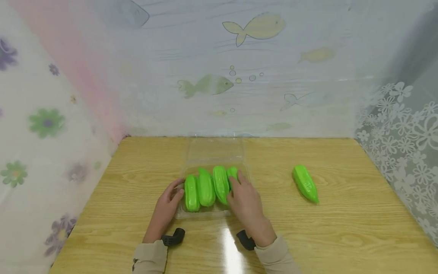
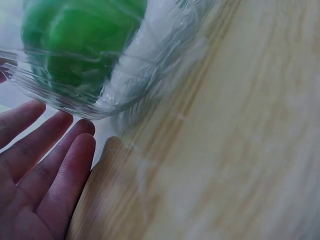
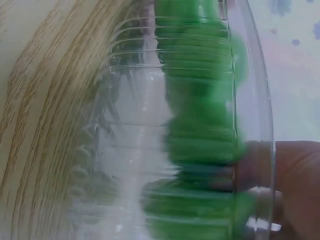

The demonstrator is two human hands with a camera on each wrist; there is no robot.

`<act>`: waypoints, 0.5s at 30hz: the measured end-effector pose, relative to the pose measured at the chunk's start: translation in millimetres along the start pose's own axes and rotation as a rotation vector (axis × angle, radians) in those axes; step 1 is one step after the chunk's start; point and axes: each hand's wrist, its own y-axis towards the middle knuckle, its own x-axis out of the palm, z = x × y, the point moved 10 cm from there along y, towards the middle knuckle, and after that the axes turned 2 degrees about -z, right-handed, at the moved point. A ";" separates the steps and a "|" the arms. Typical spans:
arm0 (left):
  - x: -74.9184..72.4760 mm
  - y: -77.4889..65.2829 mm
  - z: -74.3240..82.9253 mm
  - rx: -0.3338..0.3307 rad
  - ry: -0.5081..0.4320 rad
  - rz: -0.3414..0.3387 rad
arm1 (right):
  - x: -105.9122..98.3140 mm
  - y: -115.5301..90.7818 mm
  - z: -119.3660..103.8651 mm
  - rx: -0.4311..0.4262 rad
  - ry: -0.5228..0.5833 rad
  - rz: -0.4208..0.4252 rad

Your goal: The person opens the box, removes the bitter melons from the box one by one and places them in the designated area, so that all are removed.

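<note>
A clear plastic clamshell box (image 1: 202,214) lies on the table, its lid (image 1: 215,149) folded back. Several glossy, bright green, ribbed pieces shaped like long vegetables (image 1: 206,190) lie side by side in it. My right hand (image 1: 247,199) reaches over the right wall and holds the rightmost green piece (image 1: 232,172), partly hidden by the fingers. In the right wrist view the thumb (image 3: 250,167) is inside the box, between two green pieces. My left hand (image 1: 165,211) rests against the left wall; in the left wrist view its fingers (image 2: 70,165) are nearly straight beside the plastic.
Another green piece (image 1: 305,183) lies by itself on the wooden table (image 1: 342,228), right of the box. Both wrists carry black camera mounts (image 1: 173,236). A fish-printed curtain (image 1: 212,110) hangs behind the table's back edge, with floral sheets at both sides.
</note>
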 end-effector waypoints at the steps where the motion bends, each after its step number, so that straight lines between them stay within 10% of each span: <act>1: 0.0 -1.0 3.6 -0.004 -0.006 -0.004 | -2.5 0.6 0.1 -0.002 0.011 0.022; 7: 0.1 -8.0 24.7 -0.005 -0.032 -0.005 | -6.0 5.1 10.0 0.037 0.073 0.032; 15: 0.0 1.2 -0.3 0.013 0.007 0.007 | -10.7 9.9 30.3 0.119 0.162 -0.006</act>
